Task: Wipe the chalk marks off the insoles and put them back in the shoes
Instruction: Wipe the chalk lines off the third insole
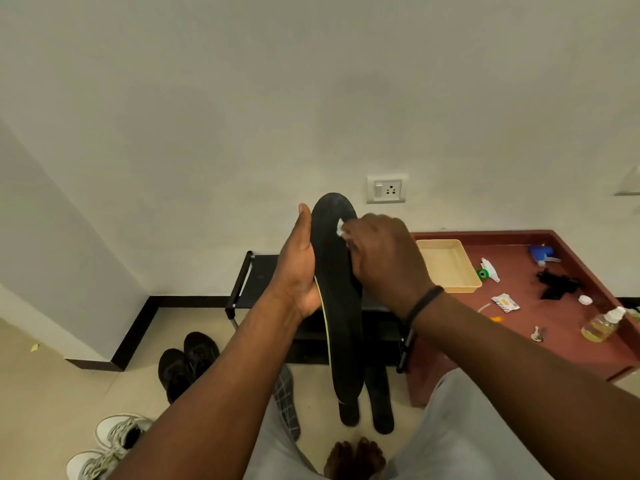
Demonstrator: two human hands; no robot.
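Wiping under way: left hand (299,268) grips a black insole (341,306); right hand (384,254) pinches a white wipe (340,227) against its toe. A second insole (381,400) lies at 6 o'clock, and black shoes (187,362) wait at 8 o'clock, so reinsertion likely remains.

The insole (337,299) looks matt black, foam-like. The tray (446,265) is smooth cream plastic. The table (554,327) has a glossy reddish-brown top. The floor (86,386) is smooth pale tile.

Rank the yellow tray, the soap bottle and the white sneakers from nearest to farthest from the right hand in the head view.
From the right hand:
1. Yellow tray, just to its right on the red table.
2. Soap bottle, at the table's right edge.
3. White sneakers, on the floor, lower left.
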